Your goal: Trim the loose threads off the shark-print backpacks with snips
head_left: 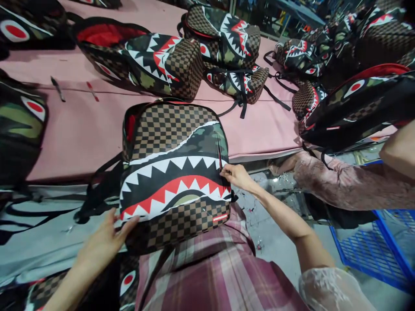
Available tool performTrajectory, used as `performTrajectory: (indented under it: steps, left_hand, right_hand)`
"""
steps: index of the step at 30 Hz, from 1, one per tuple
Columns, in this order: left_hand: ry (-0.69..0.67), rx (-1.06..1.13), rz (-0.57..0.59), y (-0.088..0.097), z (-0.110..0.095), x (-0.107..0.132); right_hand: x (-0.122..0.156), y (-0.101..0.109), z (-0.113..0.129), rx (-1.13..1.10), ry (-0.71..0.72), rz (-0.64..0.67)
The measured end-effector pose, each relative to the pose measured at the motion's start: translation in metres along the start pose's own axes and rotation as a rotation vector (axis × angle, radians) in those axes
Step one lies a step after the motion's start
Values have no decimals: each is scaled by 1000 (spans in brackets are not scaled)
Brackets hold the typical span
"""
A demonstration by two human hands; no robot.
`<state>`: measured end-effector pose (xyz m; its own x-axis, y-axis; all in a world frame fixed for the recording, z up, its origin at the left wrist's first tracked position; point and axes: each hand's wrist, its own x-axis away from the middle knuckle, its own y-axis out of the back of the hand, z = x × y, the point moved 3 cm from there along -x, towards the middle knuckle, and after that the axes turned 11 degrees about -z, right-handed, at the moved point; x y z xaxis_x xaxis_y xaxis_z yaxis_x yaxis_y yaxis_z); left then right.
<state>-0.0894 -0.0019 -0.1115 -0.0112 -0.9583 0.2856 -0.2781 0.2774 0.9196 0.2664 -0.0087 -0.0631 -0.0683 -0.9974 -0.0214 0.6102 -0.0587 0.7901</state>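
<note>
Shark-mouth backpack (pixel 175 181) is at the near edge of the pink-topped table (pixel 78 142), over the person's plaid-clad lap (pixel 210 276), front panel toward the camera, checkered top end far, toothed band across the middle. Table runs left to right beyond it. Near right, blue plastic crate (pixel 369 255); above it, fuzzy pink clothing (pixel 337 185) and a co-worker's forearm (pixel 400 147). More shark-print bags on the table: long black-sided backpack (pixel 366 103) at right, open red-lined backpack (pixel 145 60) just beyond the main one, another checkered backpack (pixel 223 36) farther back, smaller bag (pixel 248 84) near it. Left hand (pixel 113 231) holds the main bag's near left edge, thumb on the front. Right hand (pixel 240 176) has fingertips pinched narrow at the right end of the teeth; can't tell if that's fabric, thread or zipper. Black marker (pixel 58 90) and thin red item (pixel 92 91) lie on the left of the table, slightly apart. Red-and-white label (pixel 220 218) at the main bag's near right corner.
</note>
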Motion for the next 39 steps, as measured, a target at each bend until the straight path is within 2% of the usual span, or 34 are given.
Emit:
performTrajectory:
  steps: [3, 5, 7, 8, 10, 12, 13, 14, 16, 18, 20, 22, 25, 28, 30, 33, 36, 38, 39]
  left_hand:
    - [118, -74, -16, 15, -20, 2]
    - [141, -88, -3, 18, -25, 3]
    - [122, -57, 2, 19, -24, 3]
    - [92, -55, -52, 20, -24, 1]
    - [-19, -77, -294, 24, -34, -6]
    - [-222, -66, -554, 23, -66, -12]
    - [-337, -29, -632, 18, -90, -14]
    - [-470, 30, -621, 10, -118, -16]
    - [-684, 165, -553, -10, -177, -19]
    - [-712, 178, -496, -27, -224, -23]
    - [-672, 141, -461, -38, -250, -30]
    - [-641, 112, -445, -43, -256, -37]
    - [-616, 104, -474, -42, -243, -46]
    - [-615, 100, -540, -37, -233, -48]
    - [-640, 87, -568, -33, -234, -48]
    - [-667, 40, -585, -30, -237, -49]
    - [-683, 15, -561, -34, -238, -53]
    - [-685, 9, -518, -39, -238, -55]
    - [-679, -1, -493, -41, -238, -57]
  right_hand:
    - [38, -17, 5, 24, 70, 124]
    - [70, -27, 1, -43, 39, 178]
    - [94, -33, -5, -154, -34, 154]
    - [100, -34, -9, -211, -71, 138]
    - [101, -34, -15, -331, -143, 132]
    - [89, -31, -22, -465, -220, 150]
    - [79, -29, -27, -518, -261, 134]
    - [67, -25, -34, -529, -305, 74]
    - [40, -15, -54, -430, -383, -142]
    - [11, -3, -78, -260, -431, -360]
    - [-22, 7, -102, -137, -453, -470]
    - [-54, 14, -124, -61, -466, -503]
    - [-98, 15, -145, 29, -459, -503]
    - [-128, 7, -152, 88, -403, -471]
    - [-138, 2, -153, 115, -351, -444]
    - [-138, 3, -150, 138, -280, -425]
    - [-120, 10, -134, 144, -221, -457]
    - [-99, 11, -110, 107, -77, -493]
    - [-85, 9, -94, 75, 56, -495]
